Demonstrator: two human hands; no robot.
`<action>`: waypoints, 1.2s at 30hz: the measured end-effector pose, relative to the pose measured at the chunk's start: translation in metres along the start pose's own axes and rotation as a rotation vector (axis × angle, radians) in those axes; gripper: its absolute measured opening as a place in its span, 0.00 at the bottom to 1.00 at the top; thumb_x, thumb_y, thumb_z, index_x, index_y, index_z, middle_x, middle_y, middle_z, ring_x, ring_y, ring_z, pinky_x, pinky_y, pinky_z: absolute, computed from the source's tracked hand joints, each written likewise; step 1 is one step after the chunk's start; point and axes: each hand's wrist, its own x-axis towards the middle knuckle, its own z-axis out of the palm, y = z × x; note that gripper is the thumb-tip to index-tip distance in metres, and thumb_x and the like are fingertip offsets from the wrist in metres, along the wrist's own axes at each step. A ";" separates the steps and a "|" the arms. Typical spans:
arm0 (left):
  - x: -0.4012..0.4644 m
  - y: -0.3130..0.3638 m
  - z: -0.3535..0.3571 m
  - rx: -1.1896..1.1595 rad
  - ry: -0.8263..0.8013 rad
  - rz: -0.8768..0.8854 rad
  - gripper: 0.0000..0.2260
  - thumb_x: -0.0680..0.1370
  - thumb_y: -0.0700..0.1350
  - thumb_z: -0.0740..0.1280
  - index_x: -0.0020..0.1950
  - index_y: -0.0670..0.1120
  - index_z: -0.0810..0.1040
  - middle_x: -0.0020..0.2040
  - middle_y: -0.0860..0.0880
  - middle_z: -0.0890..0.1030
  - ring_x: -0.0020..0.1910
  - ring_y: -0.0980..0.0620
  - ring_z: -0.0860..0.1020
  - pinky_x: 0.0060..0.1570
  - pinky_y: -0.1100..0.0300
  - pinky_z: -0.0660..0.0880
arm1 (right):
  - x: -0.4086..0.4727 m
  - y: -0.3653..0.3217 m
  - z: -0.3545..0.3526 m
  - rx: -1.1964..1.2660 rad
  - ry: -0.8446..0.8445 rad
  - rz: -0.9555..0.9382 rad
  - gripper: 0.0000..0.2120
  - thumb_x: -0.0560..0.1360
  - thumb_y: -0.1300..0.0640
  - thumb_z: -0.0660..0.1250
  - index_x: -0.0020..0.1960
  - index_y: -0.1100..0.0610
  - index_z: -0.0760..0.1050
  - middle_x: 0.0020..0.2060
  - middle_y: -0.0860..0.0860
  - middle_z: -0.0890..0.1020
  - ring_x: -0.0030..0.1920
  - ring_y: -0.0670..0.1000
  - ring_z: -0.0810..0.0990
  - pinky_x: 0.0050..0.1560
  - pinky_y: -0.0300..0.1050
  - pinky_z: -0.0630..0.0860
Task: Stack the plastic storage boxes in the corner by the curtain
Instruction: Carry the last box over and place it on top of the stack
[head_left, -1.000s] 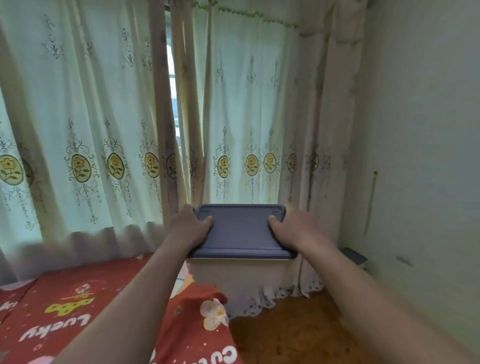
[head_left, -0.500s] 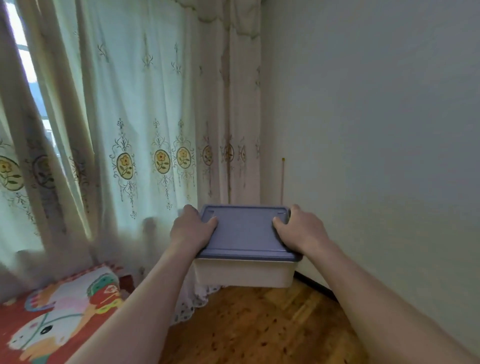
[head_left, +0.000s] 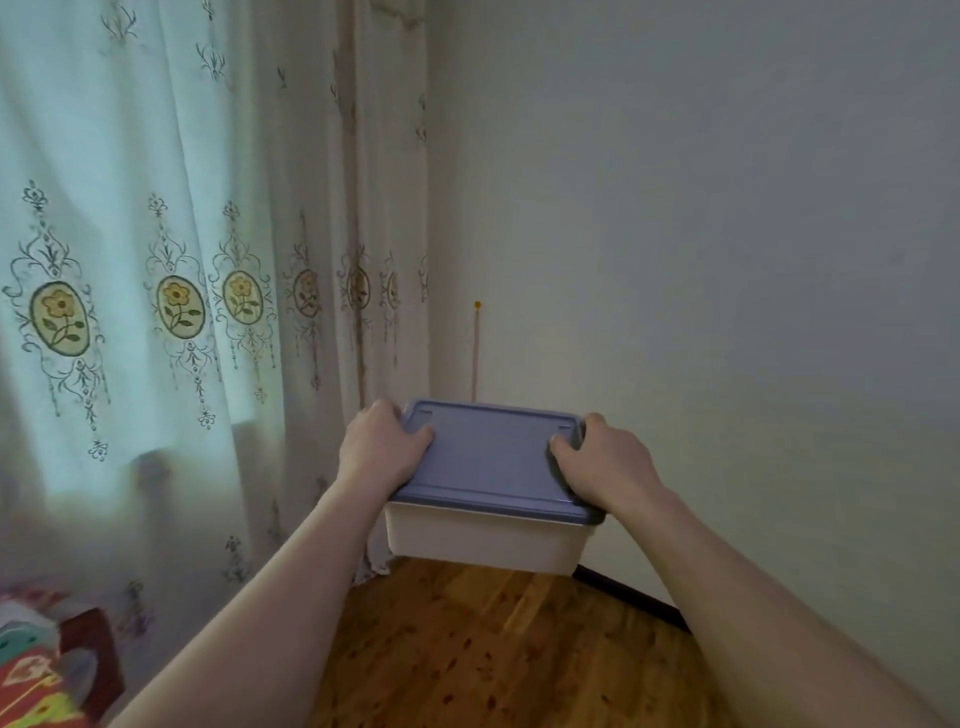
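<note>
1. The person carries a translucent white plastic storage box with a flat blue lid (head_left: 491, 460) in the air, above the wooden plank floor (head_left: 498, 654) and in front of the corner where the flowered white curtain (head_left: 171, 291) meets the plain pale wall (head_left: 701, 234).
2. The left hand (head_left: 382, 449) clamps the lid's left edge, thumb on top; the right hand (head_left: 605, 462) clamps the right edge the same way. Both grips are closed on the box, which hangs nearly level.
3. No other box shows in the corner, so this one probably starts the stack, though the floor behind it is hidden.
4. To do the step well, the person should lower it level, long side parallel to the wall, close to the dark skirting strip (head_left: 631, 592).
5. The curtain hem should stay out from under the base, or the box will sit tilted and later boxes will lean.
</note>
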 end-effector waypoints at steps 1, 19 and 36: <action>0.013 -0.003 0.003 -0.016 0.000 0.011 0.22 0.73 0.56 0.69 0.60 0.43 0.75 0.55 0.44 0.79 0.53 0.45 0.76 0.45 0.57 0.68 | 0.010 -0.006 0.002 -0.006 0.007 0.007 0.26 0.78 0.38 0.56 0.63 0.57 0.70 0.54 0.59 0.80 0.52 0.60 0.79 0.45 0.47 0.70; 0.151 -0.035 0.008 -0.139 -0.012 0.115 0.22 0.73 0.55 0.71 0.62 0.43 0.76 0.57 0.44 0.79 0.55 0.43 0.76 0.48 0.56 0.68 | 0.102 -0.076 0.033 0.024 0.115 0.068 0.28 0.77 0.37 0.58 0.65 0.57 0.69 0.55 0.57 0.80 0.47 0.57 0.77 0.42 0.46 0.69; 0.266 -0.036 0.085 -0.098 -0.008 0.101 0.24 0.73 0.56 0.69 0.64 0.44 0.75 0.54 0.46 0.78 0.48 0.48 0.74 0.46 0.56 0.67 | 0.237 -0.064 0.086 0.042 0.073 0.008 0.34 0.74 0.32 0.62 0.66 0.58 0.68 0.56 0.56 0.79 0.52 0.57 0.78 0.42 0.46 0.68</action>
